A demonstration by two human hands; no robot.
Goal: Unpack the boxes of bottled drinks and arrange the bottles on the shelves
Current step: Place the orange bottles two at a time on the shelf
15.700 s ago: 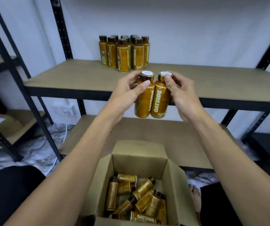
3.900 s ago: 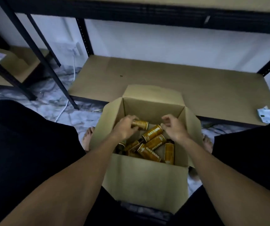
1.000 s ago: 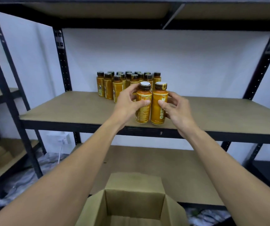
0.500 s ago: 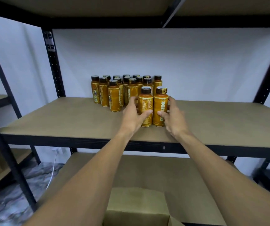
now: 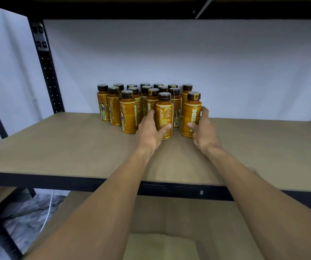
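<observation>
On the middle shelf (image 5: pixel 75 147), left hand (image 5: pixel 151 131) and right hand (image 5: pixel 204 131) each grip an upright bottle. Slide both flush against the cluster (image 5: pixel 132 104), then let go gently.

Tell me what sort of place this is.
Probably a stockroom or storage room: black metal racking with a plain board shelf, a cluster of identical drink bottles standing on it, and a cardboard box below.
</observation>
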